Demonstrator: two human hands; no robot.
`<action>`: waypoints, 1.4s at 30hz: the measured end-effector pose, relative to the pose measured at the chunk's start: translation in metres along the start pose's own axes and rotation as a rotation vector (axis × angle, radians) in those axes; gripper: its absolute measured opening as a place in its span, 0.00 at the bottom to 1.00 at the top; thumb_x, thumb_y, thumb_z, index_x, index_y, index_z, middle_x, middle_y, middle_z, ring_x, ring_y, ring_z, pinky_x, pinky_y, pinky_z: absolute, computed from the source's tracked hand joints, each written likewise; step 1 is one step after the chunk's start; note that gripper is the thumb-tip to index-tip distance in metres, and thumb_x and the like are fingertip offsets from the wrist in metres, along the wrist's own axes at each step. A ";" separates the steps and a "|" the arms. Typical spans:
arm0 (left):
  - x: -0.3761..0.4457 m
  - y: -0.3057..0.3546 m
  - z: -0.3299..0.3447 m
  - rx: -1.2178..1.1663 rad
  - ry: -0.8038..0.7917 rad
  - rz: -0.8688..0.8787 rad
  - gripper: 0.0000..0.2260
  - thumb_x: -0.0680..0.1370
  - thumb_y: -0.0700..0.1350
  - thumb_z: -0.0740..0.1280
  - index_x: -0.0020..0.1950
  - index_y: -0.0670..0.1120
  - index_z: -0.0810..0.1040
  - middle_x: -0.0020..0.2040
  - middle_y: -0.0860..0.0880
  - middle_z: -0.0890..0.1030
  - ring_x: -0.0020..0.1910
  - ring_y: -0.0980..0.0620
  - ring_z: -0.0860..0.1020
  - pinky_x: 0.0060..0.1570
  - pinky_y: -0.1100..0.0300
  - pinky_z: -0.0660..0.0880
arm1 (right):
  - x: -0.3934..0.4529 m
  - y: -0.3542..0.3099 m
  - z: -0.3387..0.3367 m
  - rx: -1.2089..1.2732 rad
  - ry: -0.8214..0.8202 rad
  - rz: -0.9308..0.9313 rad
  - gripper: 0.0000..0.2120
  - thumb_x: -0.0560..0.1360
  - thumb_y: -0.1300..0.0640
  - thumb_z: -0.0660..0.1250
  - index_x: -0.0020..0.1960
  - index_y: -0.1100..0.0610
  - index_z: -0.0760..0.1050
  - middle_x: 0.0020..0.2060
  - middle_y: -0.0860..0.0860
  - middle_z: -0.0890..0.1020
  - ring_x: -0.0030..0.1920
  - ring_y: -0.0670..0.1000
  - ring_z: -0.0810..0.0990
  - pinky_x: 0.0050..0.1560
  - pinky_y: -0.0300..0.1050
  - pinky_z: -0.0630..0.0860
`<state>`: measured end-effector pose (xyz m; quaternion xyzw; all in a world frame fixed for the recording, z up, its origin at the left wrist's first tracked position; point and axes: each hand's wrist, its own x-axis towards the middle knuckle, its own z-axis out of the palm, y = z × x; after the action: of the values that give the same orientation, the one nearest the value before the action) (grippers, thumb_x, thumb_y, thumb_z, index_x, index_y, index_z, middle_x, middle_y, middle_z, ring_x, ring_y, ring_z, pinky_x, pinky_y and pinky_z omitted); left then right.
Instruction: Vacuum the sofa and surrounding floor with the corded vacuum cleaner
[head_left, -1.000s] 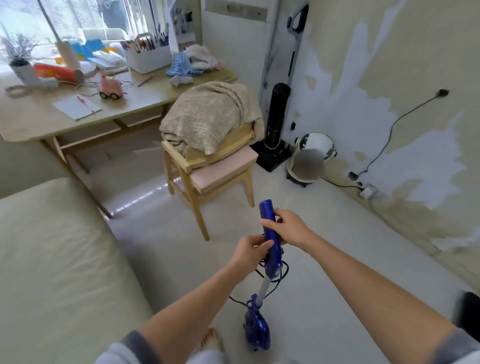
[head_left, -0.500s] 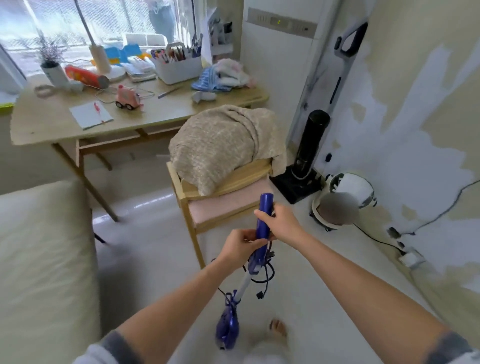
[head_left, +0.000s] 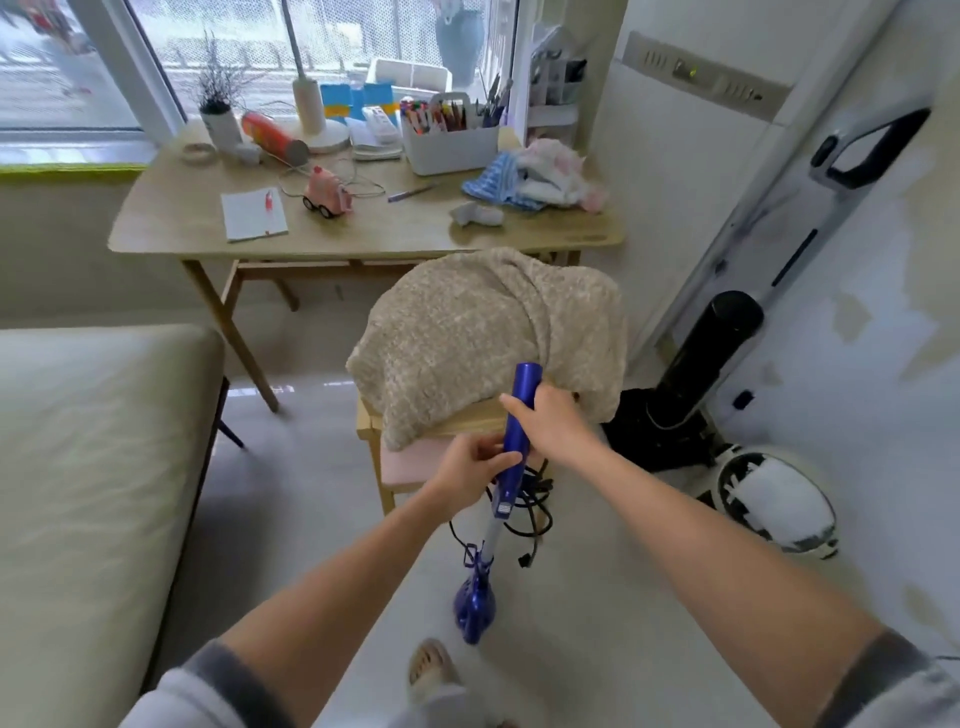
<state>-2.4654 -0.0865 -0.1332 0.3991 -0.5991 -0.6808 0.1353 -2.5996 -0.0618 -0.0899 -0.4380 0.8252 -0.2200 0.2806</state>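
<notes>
Now the vacuum cleaner (head_left: 511, 470) is carried nearer the chair (head_left: 467, 421) at frame center, gripped by both the left hand (head_left: 470, 467) and right hand (head_left: 553, 423) (dangling cord (head_left: 524, 506) could get snagged on a leg).

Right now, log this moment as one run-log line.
stage: vacuum upright on floor, cord bundled | left hand: grips vacuum handle low | right hand: grips it higher | sofa: not yet vacuumed
</notes>
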 end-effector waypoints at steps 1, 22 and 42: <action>0.011 0.003 -0.002 0.002 0.000 -0.008 0.12 0.79 0.38 0.66 0.61 0.43 0.78 0.51 0.47 0.84 0.50 0.51 0.82 0.55 0.53 0.79 | 0.011 -0.002 -0.003 0.001 0.005 0.000 0.15 0.79 0.44 0.62 0.41 0.55 0.68 0.36 0.51 0.76 0.33 0.49 0.75 0.32 0.42 0.69; 0.144 0.056 -0.004 0.244 0.340 -0.088 0.11 0.81 0.43 0.62 0.62 0.42 0.75 0.50 0.50 0.80 0.47 0.54 0.79 0.46 0.63 0.76 | 0.186 -0.010 -0.021 -0.049 -0.106 -0.138 0.22 0.76 0.42 0.65 0.58 0.59 0.73 0.49 0.55 0.80 0.46 0.54 0.79 0.45 0.46 0.75; 0.140 0.064 0.010 0.381 0.468 -0.289 0.12 0.79 0.42 0.64 0.62 0.42 0.75 0.56 0.44 0.80 0.55 0.46 0.78 0.57 0.52 0.75 | 0.196 0.003 -0.043 0.109 -0.455 -0.054 0.17 0.79 0.49 0.63 0.62 0.59 0.68 0.51 0.57 0.79 0.45 0.56 0.83 0.45 0.57 0.82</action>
<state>-2.5819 -0.1880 -0.1279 0.6436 -0.6055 -0.4587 0.0939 -2.7192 -0.2211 -0.1125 -0.4825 0.7154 -0.1673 0.4769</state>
